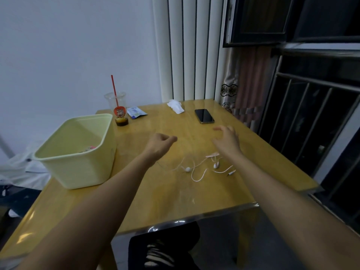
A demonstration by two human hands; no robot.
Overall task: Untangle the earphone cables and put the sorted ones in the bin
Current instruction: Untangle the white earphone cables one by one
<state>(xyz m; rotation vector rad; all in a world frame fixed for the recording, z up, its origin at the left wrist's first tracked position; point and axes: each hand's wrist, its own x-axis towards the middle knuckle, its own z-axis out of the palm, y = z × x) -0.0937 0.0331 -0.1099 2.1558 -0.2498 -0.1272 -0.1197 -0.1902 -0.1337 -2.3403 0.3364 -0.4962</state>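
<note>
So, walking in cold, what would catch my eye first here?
The left hand and right hand reach out over the middle of a yellow wooden table. Just nearer the camera lies a loose pinkish-white earphone cable, and a pale yellow bin stands at the table's left side.

The left forearm (109, 191) and right forearm (272, 191) are bare — the trousers (175, 248) are black, with frayed rips across the knee.

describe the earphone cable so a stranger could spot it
On the yellow wooden table, right of the pale green plastic bin, look just nearer than the right hand for the thin pale pink earphone cable. Unlike the solid things nearby, it is a limp looping wire with white earbuds and a metal plug.
</note>
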